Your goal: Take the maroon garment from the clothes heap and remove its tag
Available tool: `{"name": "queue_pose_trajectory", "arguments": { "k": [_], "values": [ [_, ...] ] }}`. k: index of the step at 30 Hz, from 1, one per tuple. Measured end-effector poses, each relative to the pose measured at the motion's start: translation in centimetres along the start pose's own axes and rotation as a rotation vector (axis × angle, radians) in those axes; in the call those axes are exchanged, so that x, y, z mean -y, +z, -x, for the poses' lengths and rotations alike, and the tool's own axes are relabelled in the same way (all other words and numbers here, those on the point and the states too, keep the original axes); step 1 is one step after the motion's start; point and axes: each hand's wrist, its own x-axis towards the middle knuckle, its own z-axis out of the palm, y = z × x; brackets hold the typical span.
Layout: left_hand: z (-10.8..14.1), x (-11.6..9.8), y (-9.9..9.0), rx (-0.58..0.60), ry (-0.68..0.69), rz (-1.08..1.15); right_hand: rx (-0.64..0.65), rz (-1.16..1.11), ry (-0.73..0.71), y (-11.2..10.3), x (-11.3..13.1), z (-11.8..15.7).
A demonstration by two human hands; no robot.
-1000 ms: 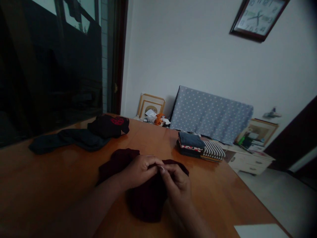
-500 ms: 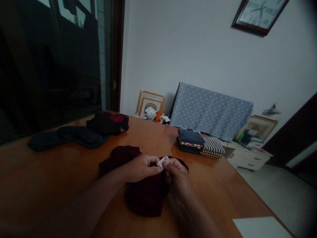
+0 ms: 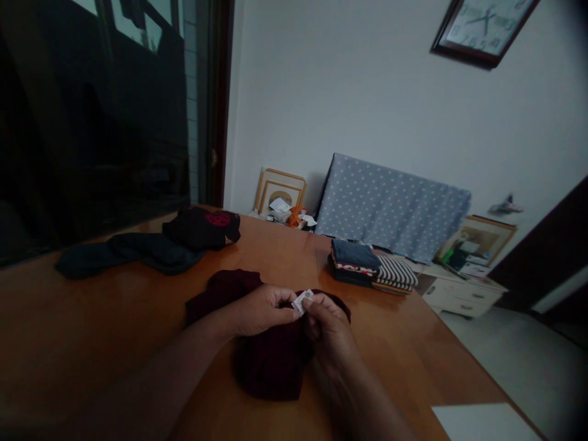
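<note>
A dark maroon garment (image 3: 271,361) lies bunched on the wooden table (image 3: 390,367), beneath and around both hands. Above it, a small white label (image 3: 302,301) with faint print is pinched between my two hands. My left hand (image 3: 264,310) grips the label's left edge with thumb and fingers. On the label's right side, my right hand (image 3: 328,324) pinches it between thumb and forefinger. Where the label joins the garment cannot be made out.
Folded clothes (image 3: 353,254), including a striped piece (image 3: 395,271), sit stacked at the table's back right. A dark blue garment (image 3: 138,251) and a black one with a red print (image 3: 197,228) lie back left. A white sheet (image 3: 482,422) is front right.
</note>
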Motion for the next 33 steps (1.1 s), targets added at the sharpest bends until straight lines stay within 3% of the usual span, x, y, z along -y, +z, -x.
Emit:
{"name": "queue_pose_trajectory", "arguments": {
  "k": [33],
  "values": [
    [0.03, 0.55, -0.12, 0.039, -0.008, 0.036, 0.01, -0.025, 0.026, -0.19, -0.05, -0.09]
  ]
}}
